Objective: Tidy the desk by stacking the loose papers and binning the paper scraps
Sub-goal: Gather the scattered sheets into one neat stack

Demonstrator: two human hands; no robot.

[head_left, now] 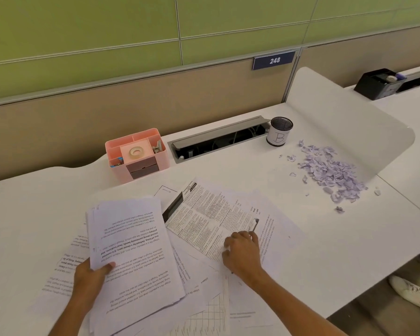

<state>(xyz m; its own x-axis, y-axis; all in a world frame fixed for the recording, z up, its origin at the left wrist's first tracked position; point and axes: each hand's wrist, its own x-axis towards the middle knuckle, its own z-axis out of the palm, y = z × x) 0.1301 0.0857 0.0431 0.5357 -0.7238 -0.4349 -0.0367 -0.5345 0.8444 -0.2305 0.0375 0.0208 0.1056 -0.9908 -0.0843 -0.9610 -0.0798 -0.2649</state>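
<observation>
Near the pink organizer (136, 154), the left hand (90, 275) pinches a half-gathered stack (134, 251), the right hand (240, 253) curls on loose sheets (211, 214), and purple scraps (330, 170) far right of it remain unbinned.

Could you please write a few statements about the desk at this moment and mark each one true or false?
1. The left hand holds a stack of papers. True.
2. The purple paper scraps are inside the mesh cup. False: they lie in a heap on the desk, right of the cup.
3. The pink organizer has a roll of tape on top. True.
4. The right hand is lifting the mesh cup. False: its fingers rest on the loose printed sheets, far from the cup.
5. The cup is marked with a letter B. True.
</observation>
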